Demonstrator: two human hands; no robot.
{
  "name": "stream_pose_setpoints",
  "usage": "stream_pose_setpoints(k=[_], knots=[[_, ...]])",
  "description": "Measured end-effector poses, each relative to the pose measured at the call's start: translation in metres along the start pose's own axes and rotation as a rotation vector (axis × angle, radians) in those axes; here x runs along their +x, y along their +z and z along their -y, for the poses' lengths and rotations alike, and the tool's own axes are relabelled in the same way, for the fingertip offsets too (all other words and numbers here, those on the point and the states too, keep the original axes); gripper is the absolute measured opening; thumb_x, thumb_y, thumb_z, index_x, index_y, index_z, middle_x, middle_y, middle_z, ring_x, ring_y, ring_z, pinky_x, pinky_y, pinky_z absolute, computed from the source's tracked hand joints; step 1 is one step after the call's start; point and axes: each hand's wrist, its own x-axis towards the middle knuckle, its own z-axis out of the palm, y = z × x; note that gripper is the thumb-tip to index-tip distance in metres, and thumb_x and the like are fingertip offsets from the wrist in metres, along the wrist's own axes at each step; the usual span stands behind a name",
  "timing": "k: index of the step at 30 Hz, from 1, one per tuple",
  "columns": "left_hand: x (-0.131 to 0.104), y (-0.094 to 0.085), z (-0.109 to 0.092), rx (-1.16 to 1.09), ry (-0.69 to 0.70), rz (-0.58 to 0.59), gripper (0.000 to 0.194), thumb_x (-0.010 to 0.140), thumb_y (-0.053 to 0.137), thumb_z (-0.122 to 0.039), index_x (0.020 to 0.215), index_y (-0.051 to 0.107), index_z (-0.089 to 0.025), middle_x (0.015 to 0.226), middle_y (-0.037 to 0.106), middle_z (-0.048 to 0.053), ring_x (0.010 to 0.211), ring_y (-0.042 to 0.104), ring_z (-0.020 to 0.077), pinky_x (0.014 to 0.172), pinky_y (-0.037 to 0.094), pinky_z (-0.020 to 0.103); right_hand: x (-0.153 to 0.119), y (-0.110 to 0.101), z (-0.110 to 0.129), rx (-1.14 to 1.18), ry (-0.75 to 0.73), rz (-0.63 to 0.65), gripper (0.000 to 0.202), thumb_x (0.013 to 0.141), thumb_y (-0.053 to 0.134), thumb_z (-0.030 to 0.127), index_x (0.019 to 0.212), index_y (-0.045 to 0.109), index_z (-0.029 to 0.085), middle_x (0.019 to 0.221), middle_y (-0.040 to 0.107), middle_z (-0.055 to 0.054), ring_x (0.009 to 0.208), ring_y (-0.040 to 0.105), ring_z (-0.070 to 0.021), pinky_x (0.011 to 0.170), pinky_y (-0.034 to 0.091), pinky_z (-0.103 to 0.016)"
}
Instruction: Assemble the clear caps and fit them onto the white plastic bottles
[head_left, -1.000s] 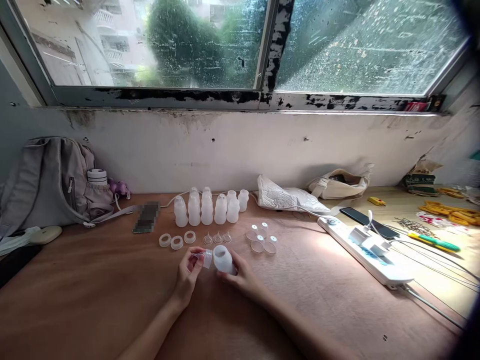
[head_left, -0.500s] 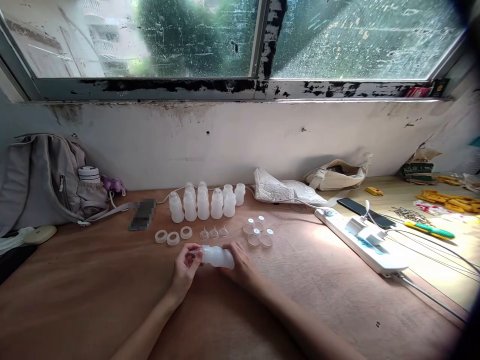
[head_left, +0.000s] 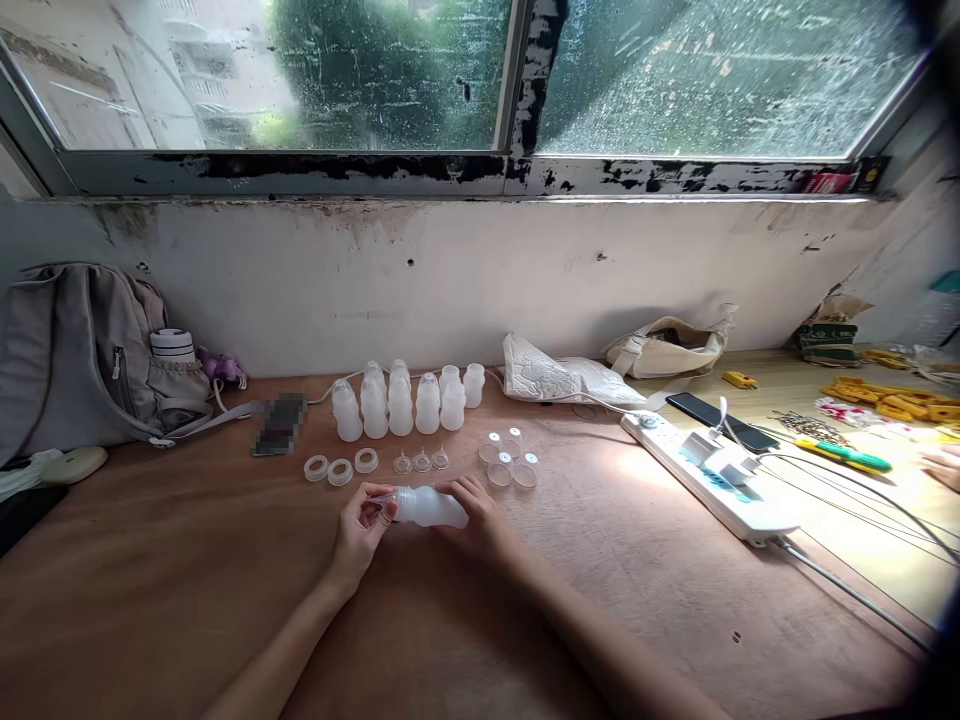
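Note:
A small frosted feeding bottle (head_left: 429,507) lies on its side just above the table, its mouth pointing left. My right hand (head_left: 480,520) is closed round the bottle's base end. At the mouth, my left hand (head_left: 361,530) pinches a clear bottle nipple (head_left: 382,498), partly hidden by the fingers. Whether the nipple is seated in the mouth I cannot tell. Just beyond my hands sit three clear nipples (head_left: 421,460), three white collar rings (head_left: 340,472) and several clear round caps (head_left: 513,460). Several frosted bottles (head_left: 400,405) stand upright behind them.
On the right lies a white power strip (head_left: 705,480) with chargers and cables, a black phone (head_left: 720,420) beyond it. A white padded package (head_left: 562,375) and beige bag (head_left: 671,347) rest by the wall. A grey backpack (head_left: 90,360) stands left. Another person's hand (head_left: 943,465) shows at the right edge.
My view has shifted slightly, so things sit a little further left. My right hand's fingers have come further over the bottle. Another person's hand has appeared at the right edge.

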Motion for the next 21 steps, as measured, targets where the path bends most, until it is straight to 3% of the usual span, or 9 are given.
stream_pose_setpoints(k=[7, 15, 21], knots=[[0.004, -0.006, 0.001, 0.027, 0.012, 0.058, 0.025, 0.070, 0.061, -0.035, 0.085, 0.056, -0.015, 0.085, 0.060, 0.006, 0.077, 0.056, 0.0163, 0.069, 0.044, 0.026, 0.006, -0.013, 0.012, 0.167, 0.137, 0.100, 0.036, 0.063, 0.067, 0.030, 0.095, 0.059, 0.019, 0.088, 0.058, -0.005, 0.082, 0.052, -0.0200, 0.071, 0.042, -0.030], [0.003, -0.010, -0.003, -0.142, -0.103, 0.175, 0.027, 0.069, 0.062, -0.033, 0.089, 0.058, -0.015, 0.091, 0.061, 0.007, 0.082, 0.055, 0.0182, 0.071, 0.044, 0.026, 0.010, -0.020, 0.019, 0.613, 0.617, 0.308, 0.037, 0.055, 0.070, 0.038, 0.083, 0.064, 0.015, 0.064, 0.058, 0.001, 0.056, 0.050, -0.0134, 0.049, 0.036, -0.022], [0.000, -0.007, -0.012, -0.209, -0.156, 0.171, 0.027, 0.069, 0.063, -0.034, 0.089, 0.059, -0.015, 0.092, 0.062, 0.008, 0.080, 0.056, 0.0171, 0.070, 0.044, 0.025, 0.011, -0.021, 0.024, 0.622, 0.655, 0.295, 0.032, 0.055, 0.070, 0.037, 0.079, 0.065, 0.016, 0.060, 0.057, 0.002, 0.053, 0.050, -0.0131, 0.047, 0.035, -0.022]])
